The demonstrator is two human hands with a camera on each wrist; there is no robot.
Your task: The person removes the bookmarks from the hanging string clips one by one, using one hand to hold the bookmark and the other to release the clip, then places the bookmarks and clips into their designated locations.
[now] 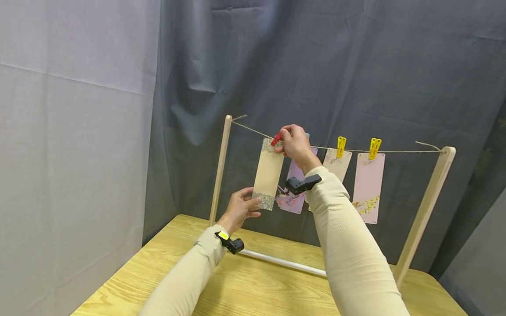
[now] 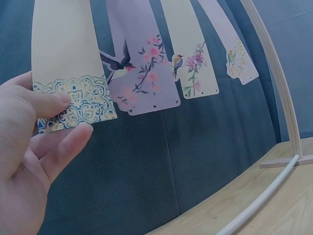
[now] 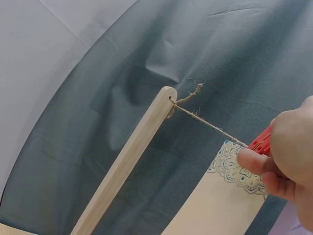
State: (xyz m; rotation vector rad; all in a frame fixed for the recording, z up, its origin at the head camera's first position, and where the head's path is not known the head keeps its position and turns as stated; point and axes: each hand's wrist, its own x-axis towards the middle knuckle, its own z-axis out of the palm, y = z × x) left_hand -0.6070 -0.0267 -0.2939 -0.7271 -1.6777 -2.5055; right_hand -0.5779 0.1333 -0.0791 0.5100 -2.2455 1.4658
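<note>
A cream bookmark-like card [image 1: 267, 173] with blue lacy bands at both ends hangs by the twine [image 3: 210, 126]. Its lower end is pinched between the thumb and fingers of my left hand [image 1: 240, 206]; the patterned band [image 2: 80, 104] shows beside the thumb in the left wrist view. Up at the twine, my right hand [image 1: 295, 144] grips a red clothespin [image 1: 276, 138] at the card's top edge. In the right wrist view the clothespin [image 3: 260, 142] is partly hidden by the fingers, which overlap the card's top band.
To the right hang a purple card [image 2: 146, 63], a cream card [image 1: 337, 163] and a pink card [image 1: 369, 184], the last two under yellow clothespins [image 1: 374, 148]. Wooden posts [image 1: 427, 210] hold the twine; a white rod [image 1: 282, 262] runs low between them above the wooden table [image 1: 253, 294].
</note>
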